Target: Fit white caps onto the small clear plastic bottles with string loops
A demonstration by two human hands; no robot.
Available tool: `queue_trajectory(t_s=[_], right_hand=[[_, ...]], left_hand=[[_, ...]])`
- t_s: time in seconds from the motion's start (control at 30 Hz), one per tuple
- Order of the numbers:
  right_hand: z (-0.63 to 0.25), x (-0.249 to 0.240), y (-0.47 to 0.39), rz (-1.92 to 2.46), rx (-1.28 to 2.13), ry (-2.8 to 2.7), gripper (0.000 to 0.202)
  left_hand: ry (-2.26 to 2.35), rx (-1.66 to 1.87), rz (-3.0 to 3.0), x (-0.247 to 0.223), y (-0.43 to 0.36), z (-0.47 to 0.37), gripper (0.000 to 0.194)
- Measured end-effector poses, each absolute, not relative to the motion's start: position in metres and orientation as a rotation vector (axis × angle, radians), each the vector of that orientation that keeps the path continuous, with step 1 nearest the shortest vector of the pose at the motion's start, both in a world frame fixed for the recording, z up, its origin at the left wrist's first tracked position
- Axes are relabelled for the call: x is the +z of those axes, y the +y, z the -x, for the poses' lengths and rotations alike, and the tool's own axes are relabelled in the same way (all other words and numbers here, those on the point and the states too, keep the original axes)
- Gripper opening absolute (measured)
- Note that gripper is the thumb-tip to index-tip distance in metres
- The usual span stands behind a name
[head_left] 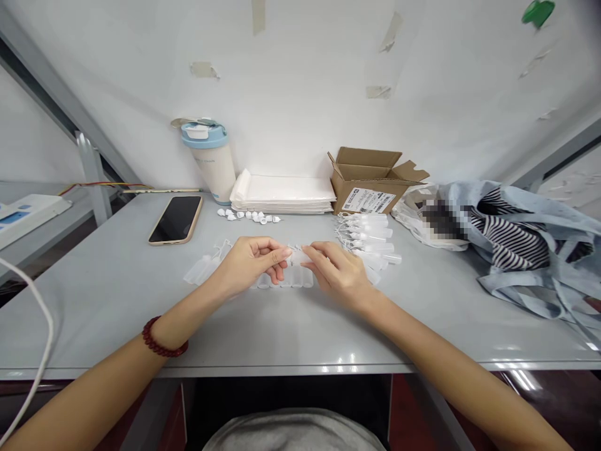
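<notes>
In front of me, a small translucent plastic bottle point(299, 256) lies sideways between my two hands. My right hand point(337, 269) is closed, pinching it from the right. At its left end, the thumb and fingertips of my left hand point(258, 262) are also pinched; whether a cap sits under them is hidden. Just beneath my fingers lies a row of similar bottles point(295, 277). Small white pointed caps point(248, 216) are scattered farther back. To the right lies a pile of bottles with white tips and loops point(370, 235); more bottles point(201, 268) rest left of my left hand.
Behind are a blue-lidded cup point(213, 166), a stack of white packets point(286, 193) and an open cardboard box point(364, 185). A phone point(176, 219) lies left. A striped-lined cloth bag point(521, 238) covers the right side. A white cable point(44, 313) hangs near my left arm.
</notes>
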State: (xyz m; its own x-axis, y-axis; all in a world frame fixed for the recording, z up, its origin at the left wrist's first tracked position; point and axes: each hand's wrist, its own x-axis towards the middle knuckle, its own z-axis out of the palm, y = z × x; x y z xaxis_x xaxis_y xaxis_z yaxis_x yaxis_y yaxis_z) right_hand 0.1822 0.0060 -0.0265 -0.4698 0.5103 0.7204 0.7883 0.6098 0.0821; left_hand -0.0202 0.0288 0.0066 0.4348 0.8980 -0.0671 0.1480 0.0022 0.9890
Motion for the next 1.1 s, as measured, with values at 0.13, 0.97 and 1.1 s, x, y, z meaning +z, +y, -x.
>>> queue_trajectory(t_s=[0.13, 0.97, 1.1], right_hand=[[-0.181, -0.028, 0.004, 0.973, -0.433, -2.166, 0.021], [-0.174, -0.018, -0.002, 1.077, 0.334, -1.957, 0.022], [-0.175, -0.024, 0.000, 0.965, 0.060, -2.023, 0.021]], left_hand=[[0.960, 0.780, -1.489, 0.006, 0.028, 0.019, 0.025], [1.043, 0.825, -1.456, 0.007, 0.026, 0.021, 0.032], [1.032, 0.747, -1.451, 0.006, 0.027, 0.019, 0.026]])
